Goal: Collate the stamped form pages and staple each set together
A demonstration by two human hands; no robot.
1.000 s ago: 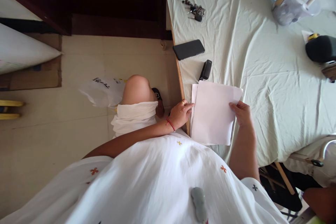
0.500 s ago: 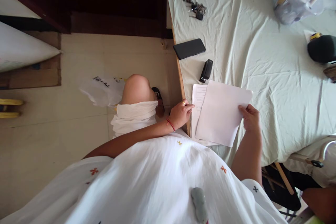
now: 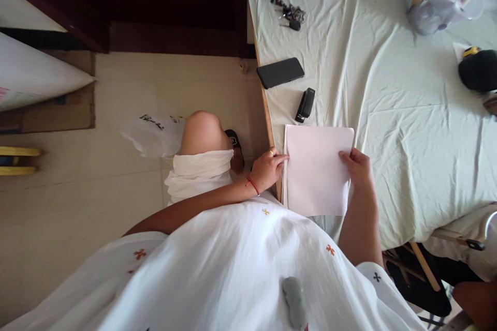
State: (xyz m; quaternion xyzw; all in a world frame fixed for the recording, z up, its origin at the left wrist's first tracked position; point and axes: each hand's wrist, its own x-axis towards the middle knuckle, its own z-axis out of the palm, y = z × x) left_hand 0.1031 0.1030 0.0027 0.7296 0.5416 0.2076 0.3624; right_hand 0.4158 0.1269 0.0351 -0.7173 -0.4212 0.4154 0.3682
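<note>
Head view: right hand [image 3: 359, 166] grips paper [image 3: 316, 176]; tub [image 3: 427, 16], contents blurred.

Smooth matt paper sheets [image 3: 316, 173]; creased cloth tablecover [image 3: 392, 165]; black plastic-looking stapler [image 3: 305, 105].

Thumb aside, we lose the fingertips of our right hand [image 3: 359, 168] under the top sheet [image 3: 316, 170], which covers most of the pages [image 3: 285, 178] below. Well right of those fingers, the view's edge crops a black object [image 3: 479, 70].
</note>
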